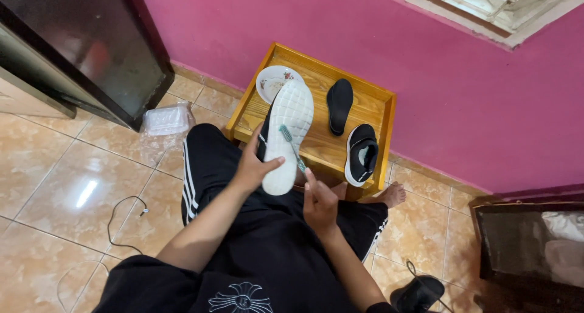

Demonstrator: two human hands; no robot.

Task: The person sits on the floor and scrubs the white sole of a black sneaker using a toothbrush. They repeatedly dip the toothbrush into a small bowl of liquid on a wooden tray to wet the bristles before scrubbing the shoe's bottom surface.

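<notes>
Shoe (286, 136), at frame centre with its white sole turned upward, is clasped by the left hand (252, 167) while the right hand (319, 203) grips a toothbrush (292, 147); scrubbing probably goes best with short strokes along the tread and a steady hold.

- Left hand (252, 167): raised ahead of the knees, fingers curled round from behind, thumb stretched across the front, grip closed.
- Right hand (319, 202): lower and nearer the body, fingers pinched shut, forefinger pointing up.
- Both forearms bare, angling inward from the lap.
- Seated; legs in black trousers; one bare foot (394, 194) showing at right.
</notes>
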